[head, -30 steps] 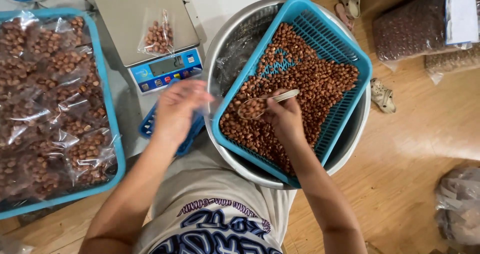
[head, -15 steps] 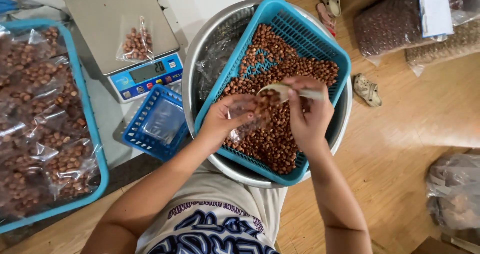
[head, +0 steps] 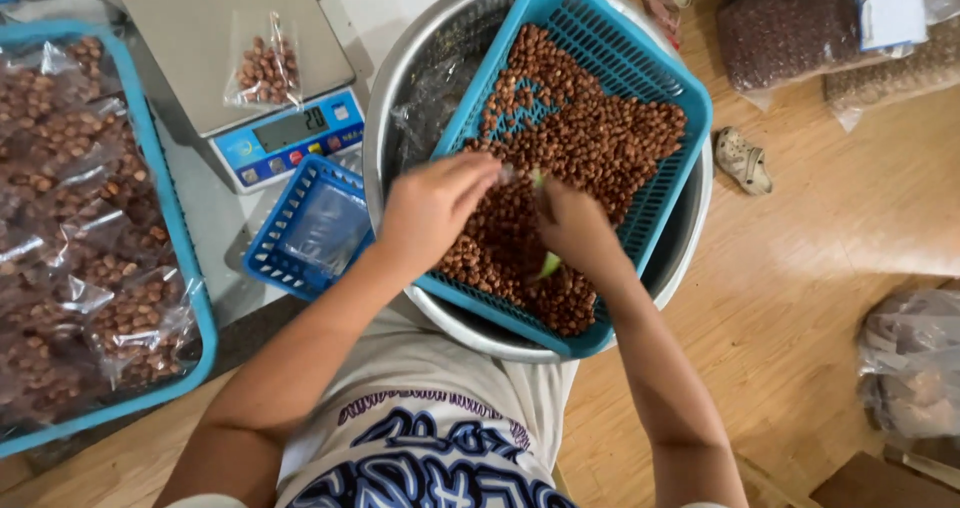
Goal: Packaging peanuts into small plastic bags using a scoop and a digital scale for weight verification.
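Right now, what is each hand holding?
Left hand: fingers pinched on a small clear bag.
Right hand: closed on a pale scoop over the peanuts.

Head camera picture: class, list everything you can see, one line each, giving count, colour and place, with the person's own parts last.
peanut tray: one, blue mesh, centre, in the bowl, filled with brown peanuts.
metal bowl: one, silver, under the tray.
scale: one, grey, upper left.
small bag of peanuts: one, clear, on the scale.
small basket: one, blue, below the scale.
large tray: one, blue, left, holding packed bags.
bulk bags: at least two, clear, upper right.
sandal: one, beige, on the floor, right.
left hand: over the peanuts.
right hand: on a pale scoop.
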